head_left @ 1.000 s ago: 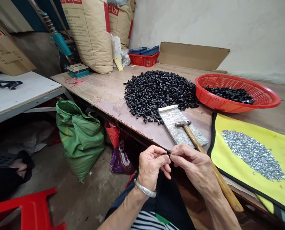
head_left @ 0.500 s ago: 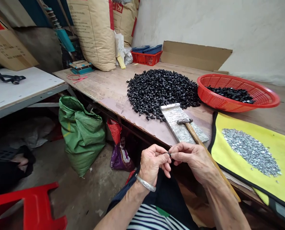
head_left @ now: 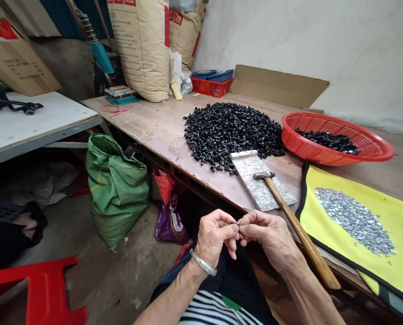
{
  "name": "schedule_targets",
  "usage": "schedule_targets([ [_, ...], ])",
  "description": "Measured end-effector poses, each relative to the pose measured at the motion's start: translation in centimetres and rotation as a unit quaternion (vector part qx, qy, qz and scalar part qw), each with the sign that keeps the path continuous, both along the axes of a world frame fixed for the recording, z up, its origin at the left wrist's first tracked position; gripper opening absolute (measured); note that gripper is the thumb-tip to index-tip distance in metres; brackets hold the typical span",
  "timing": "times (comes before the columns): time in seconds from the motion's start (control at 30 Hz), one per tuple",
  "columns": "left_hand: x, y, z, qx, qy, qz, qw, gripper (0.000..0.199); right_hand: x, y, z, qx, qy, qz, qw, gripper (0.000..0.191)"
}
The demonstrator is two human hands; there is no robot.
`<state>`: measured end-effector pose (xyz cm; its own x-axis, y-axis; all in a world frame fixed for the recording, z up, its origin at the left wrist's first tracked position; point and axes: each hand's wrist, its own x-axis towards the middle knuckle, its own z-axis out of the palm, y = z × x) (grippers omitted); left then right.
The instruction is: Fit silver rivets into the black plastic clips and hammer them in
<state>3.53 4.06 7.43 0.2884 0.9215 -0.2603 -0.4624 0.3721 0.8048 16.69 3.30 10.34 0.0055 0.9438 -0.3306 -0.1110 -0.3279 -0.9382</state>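
My left hand (head_left: pixel 215 235) and my right hand (head_left: pixel 268 237) meet above the table's front edge, pinching a small black plastic piece (head_left: pixel 238 224) between their fingertips. Its shape is mostly hidden by my fingers. A silver bangle (head_left: pixel 203 262) circles my left wrist. Nearest my right hand lies a wooden-handled ball-peen hammer (head_left: pixel 294 221), its head resting on a speckled stone slab (head_left: pixel 255 180). Beyond the slab is a heap of black plastic pieces (head_left: pixel 231 135). More fill a red plastic basket (head_left: pixel 373 144). Silver washers (head_left: pixel 353 221) are spread on a yellow mat (head_left: pixel 363 194).
The wooden table (head_left: pixel 133 117) runs along the wall, with a red crate (head_left: pixel 210 86) and paper sacks (head_left: pixel 140 49) at the back. A green sack (head_left: pixel 116 194) sits on the floor below the edge, and a red stool (head_left: pixel 35 289) stands at lower left.
Both hands still pinch the small black piece. The whole scene has shifted slightly in view, and my hands sit a little lower in the frame.
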Motion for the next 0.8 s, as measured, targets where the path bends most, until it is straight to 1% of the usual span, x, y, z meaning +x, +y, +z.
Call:
schedule_targets([
  [0.1, 0.1, -0.2, -0.1, -0.001, 0.006, 0.010, 1.000, 0.018, -0.2, 0.0, -0.1, -0.022, 0.024, -0.033, 0.999, 0.011],
  [0.2, -0.1, -0.2, 0.1, 0.007, 0.026, 0.017, 0.999, 0.019, -0.4, -0.1, -0.2, -0.027, 0.031, -0.046, 0.998, 0.011],
  [0.37, -0.5, -0.1, 0.2, 0.034, 0.036, -0.014, 0.999, 0.014, -0.1, -0.6, -0.4, -0.034, 0.077, -0.057, 0.995, 0.010],
  [0.43, -0.3, -0.2, 0.1, 0.039, 0.028, -0.014, 0.999, 0.011, 0.1, -0.9, -0.5, -0.042, 0.104, -0.053, 0.992, 0.011],
  [0.5, 0.1, -0.4, 0.1, 0.024, 0.003, -0.004, 1.000, 0.011, 0.1, -1.1, -0.7, -0.050, 0.121, -0.050, 0.990, 0.010],
  [0.6, 0.8, -0.6, 0.2, -0.009, -0.037, 0.014, 0.999, 0.012, -0.2, -1.2, -0.9, -0.043, 0.118, -0.071, 0.989, 0.008],
  [0.7, 1.1, -0.7, 0.3, -0.027, -0.051, 0.022, 0.998, 0.013, -0.5, -1.2, -0.8, -0.027, 0.108, -0.095, 0.989, 0.008],
  [0.8, 1.1, -0.6, 0.4, -0.034, -0.056, 0.017, 0.998, 0.016, -0.5, -1.1, -0.7, -0.028, 0.110, -0.094, 0.989, 0.008],
])
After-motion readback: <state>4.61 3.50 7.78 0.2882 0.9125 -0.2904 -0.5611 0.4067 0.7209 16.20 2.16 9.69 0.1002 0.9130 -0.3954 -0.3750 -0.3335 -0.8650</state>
